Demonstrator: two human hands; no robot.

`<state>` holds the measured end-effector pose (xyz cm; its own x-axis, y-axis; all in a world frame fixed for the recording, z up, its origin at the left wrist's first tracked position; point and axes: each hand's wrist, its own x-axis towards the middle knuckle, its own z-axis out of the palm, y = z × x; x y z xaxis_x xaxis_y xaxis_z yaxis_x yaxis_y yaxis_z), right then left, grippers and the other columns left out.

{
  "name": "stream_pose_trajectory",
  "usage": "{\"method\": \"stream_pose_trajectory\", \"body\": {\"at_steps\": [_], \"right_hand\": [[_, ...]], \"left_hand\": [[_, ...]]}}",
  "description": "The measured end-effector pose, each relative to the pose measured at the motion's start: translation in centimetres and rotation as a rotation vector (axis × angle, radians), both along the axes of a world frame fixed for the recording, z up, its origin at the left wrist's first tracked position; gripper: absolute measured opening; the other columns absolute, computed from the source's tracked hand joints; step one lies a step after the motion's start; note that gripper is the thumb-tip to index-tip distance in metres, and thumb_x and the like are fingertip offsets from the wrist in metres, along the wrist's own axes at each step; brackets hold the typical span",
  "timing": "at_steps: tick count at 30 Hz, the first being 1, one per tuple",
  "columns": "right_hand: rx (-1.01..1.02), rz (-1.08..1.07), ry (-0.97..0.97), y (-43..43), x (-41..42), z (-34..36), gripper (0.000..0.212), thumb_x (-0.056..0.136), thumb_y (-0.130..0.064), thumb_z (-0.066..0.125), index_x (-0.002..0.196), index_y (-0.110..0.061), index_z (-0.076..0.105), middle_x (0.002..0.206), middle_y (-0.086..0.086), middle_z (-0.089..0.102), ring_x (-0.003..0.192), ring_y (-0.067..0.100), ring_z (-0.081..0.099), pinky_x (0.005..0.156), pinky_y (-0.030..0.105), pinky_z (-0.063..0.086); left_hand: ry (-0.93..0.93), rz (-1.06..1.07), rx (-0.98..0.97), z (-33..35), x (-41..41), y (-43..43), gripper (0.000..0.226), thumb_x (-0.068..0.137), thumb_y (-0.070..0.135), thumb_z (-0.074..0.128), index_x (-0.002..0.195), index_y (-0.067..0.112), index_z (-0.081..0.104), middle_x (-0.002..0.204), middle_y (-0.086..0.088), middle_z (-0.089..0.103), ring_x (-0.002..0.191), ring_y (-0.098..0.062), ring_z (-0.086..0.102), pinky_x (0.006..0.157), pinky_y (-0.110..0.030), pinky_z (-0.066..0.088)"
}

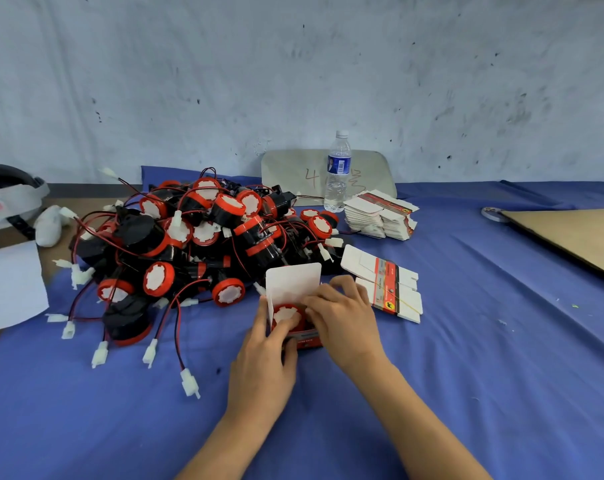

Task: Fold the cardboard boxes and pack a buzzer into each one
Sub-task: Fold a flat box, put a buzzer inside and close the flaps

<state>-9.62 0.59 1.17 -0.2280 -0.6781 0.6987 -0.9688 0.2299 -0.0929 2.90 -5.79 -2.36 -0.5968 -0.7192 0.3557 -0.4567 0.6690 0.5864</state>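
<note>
A small cardboard box (292, 284) stands on the blue cloth at centre, its white top flap upright. A red-rimmed buzzer (286, 315) sits inside the open box. My left hand (266, 355) grips the box's left side and front, thumb on the buzzer. My right hand (342, 315) holds the box's right side with fingers at its rim. A large heap of black and red buzzers (203, 237) with wires and white plugs lies left of the box. Flat box blanks (387, 285) bound by a rubber band lie to the right.
A taller stack of flat blanks (380, 214) lies behind, beside a water bottle (338, 171) and a grey board (293, 171). A brown cardboard sheet (570, 237) is at far right. White paper (9, 285) and a headset (6, 199) are at left.
</note>
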Motion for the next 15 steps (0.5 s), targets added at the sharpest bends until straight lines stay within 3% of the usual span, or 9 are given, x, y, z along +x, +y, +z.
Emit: {"method": "stream_pose_trajectory", "body": {"at_steps": [3,6,8,12,15], "right_hand": [[0.047,-0.002,-0.048,-0.24,0.20,0.08,0.023,0.072,-0.007,0.080,0.092,-0.014,0.073,0.079,-0.003,0.070,0.087,0.030,0.063,0.082,0.041,0.053],[0.023,-0.033,-0.041,-0.27,-0.07,0.08,0.022,0.067,-0.010,0.085,0.074,-0.013,0.064,0.064,-0.003,0.064,0.079,0.028,0.062,0.080,0.039,0.054],[0.034,-0.030,-0.054,-0.22,-0.11,0.02,0.025,0.064,-0.012,0.088,0.066,-0.013,0.063,0.066,-0.005,0.066,0.084,0.028,0.064,0.080,0.040,0.054],[0.054,-0.059,-0.122,0.06,0.09,-0.07,0.014,0.078,-0.023,0.077,0.067,-0.014,0.074,0.113,-0.003,0.070,0.122,0.032,0.054,0.098,0.050,0.044],[0.132,-0.102,-0.103,0.13,0.24,-0.39,0.035,0.091,-0.038,0.055,0.070,-0.019,0.077,0.152,-0.012,0.037,0.143,0.027,0.025,0.114,0.049,0.019]], "left_hand": [[0.009,0.001,0.005,0.07,0.00,0.02,0.038,0.098,0.026,0.052,0.134,0.040,0.052,0.162,0.006,0.012,0.131,-0.019,0.046,0.080,-0.032,0.054],[0.006,-0.002,0.000,0.11,0.01,0.02,0.037,0.098,0.028,0.052,0.133,0.039,0.052,0.162,0.007,0.012,0.131,-0.019,0.045,0.080,-0.035,0.055],[-0.006,0.004,-0.005,0.14,0.03,0.02,0.037,0.098,0.028,0.051,0.134,0.040,0.051,0.162,0.007,0.012,0.132,-0.018,0.045,0.079,-0.033,0.055],[-0.008,0.008,0.000,0.26,0.03,-0.04,0.037,0.098,0.027,0.051,0.133,0.041,0.051,0.162,0.006,0.013,0.129,-0.019,0.047,0.078,-0.034,0.055],[-0.008,0.006,0.004,0.24,0.10,-0.08,0.039,0.098,0.025,0.052,0.134,0.040,0.051,0.162,0.007,0.010,0.127,-0.019,0.049,0.079,-0.036,0.055]]}}
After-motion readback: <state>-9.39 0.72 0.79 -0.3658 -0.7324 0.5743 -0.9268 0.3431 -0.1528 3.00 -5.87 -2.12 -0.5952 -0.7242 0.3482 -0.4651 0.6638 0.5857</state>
